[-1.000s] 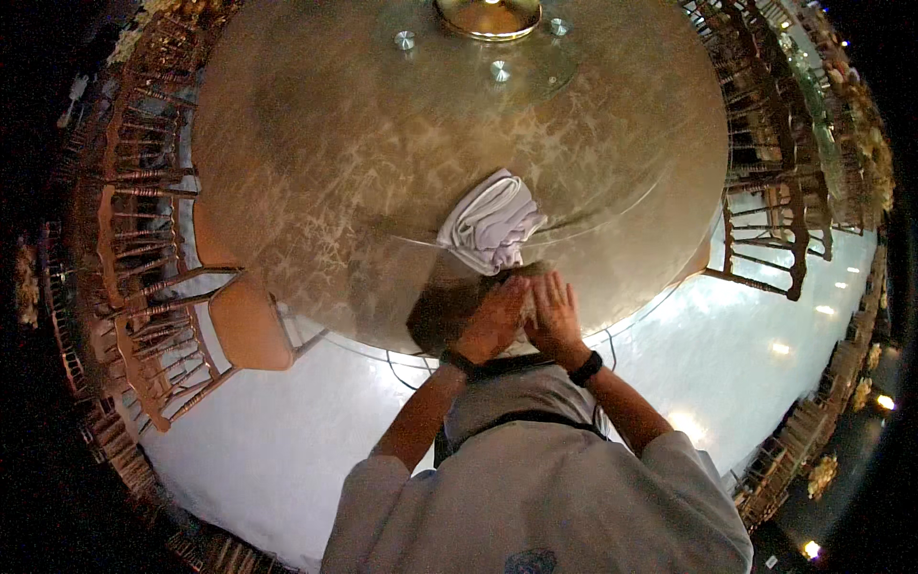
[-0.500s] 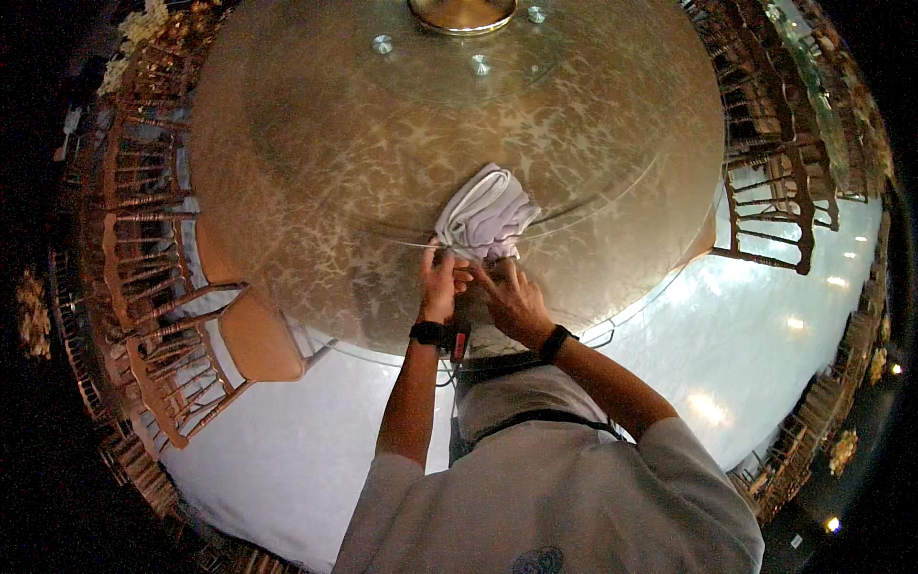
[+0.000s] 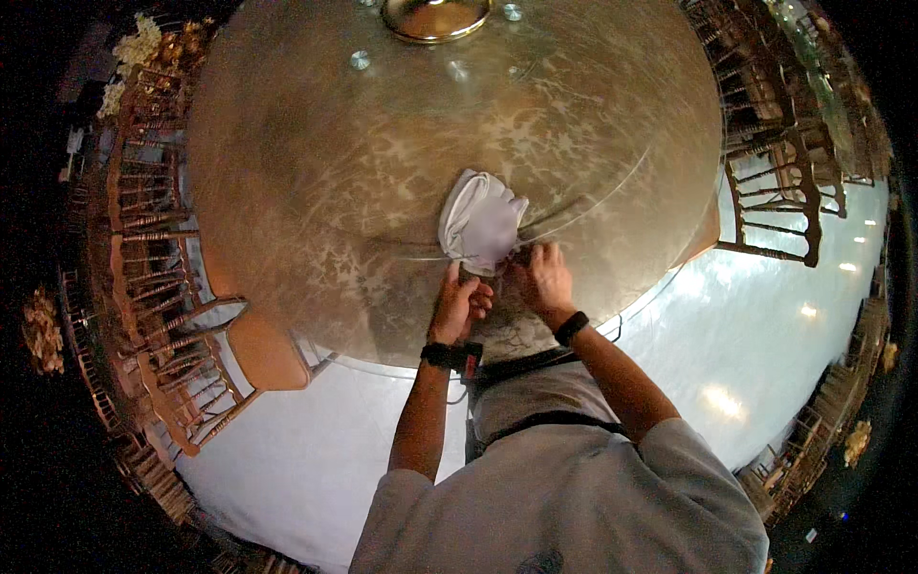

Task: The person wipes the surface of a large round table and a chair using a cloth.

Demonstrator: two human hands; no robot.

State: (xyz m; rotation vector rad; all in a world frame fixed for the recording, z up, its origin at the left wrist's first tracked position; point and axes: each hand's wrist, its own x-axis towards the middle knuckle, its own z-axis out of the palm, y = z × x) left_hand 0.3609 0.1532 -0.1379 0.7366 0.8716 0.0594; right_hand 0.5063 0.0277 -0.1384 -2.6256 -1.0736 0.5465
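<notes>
A pale lilac-white cloth napkin [image 3: 488,225], folded into pleats and gathered at its lower end, fans away from me above the near part of the round table. My left hand [image 3: 461,304] is closed around its narrow lower end, with thumb and fingers curled together. Just right of that end is my right hand [image 3: 547,279], bent at the knuckles beside the napkin's lower right edge. Its fingertips are dark and blurred, so I cannot tell whether they touch the cloth.
The brown marbled table [image 3: 316,191] carries a clear glass turntable with a curved rim [image 3: 602,210]. A shiny gold-coloured round base [image 3: 435,21] and small clear discs [image 3: 360,60] are at the far side. Wooden chairs [image 3: 273,354] stand left, with more chairs [image 3: 775,210] at right.
My right hand has moved away from my left, toward the right. The napkin's pleats have shifted and its fan looks narrower, while my left hand still grips the lower end. The view has shifted slightly.
</notes>
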